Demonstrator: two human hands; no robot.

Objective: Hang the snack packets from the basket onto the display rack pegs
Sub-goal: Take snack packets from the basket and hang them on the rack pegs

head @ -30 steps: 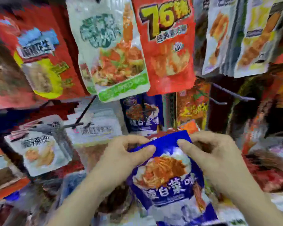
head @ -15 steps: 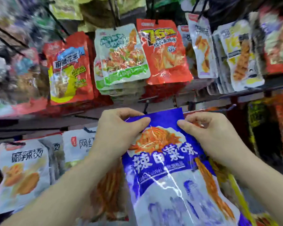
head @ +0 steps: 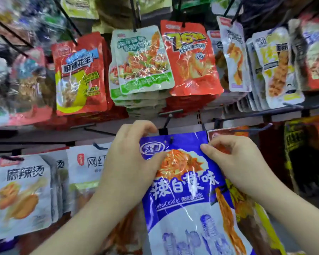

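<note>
The left grip pinches the top left corner of the blue packet, thumb on the front and fingers curled over the top edge behind it. The right grip pinches the packet's upper right edge in the same way. The blue packet is held upright against the lower row of the rack, in the middle of the scene, with its top edge just below a black peg that slants down towards it. A small dark spot sits near the top edge; whether the peg passes through it cannot be told.

Just behind the right grip hangs a red-topped packet, partly covered by the blue one. To the left hang a white packet with grey lettering and, further left, a white packet with orange pieces. In the far row above hang a red and yellow packet, a green and white packet and a red "76" packet, each fronting a stack. A black and yellow packet hangs at the right.
</note>
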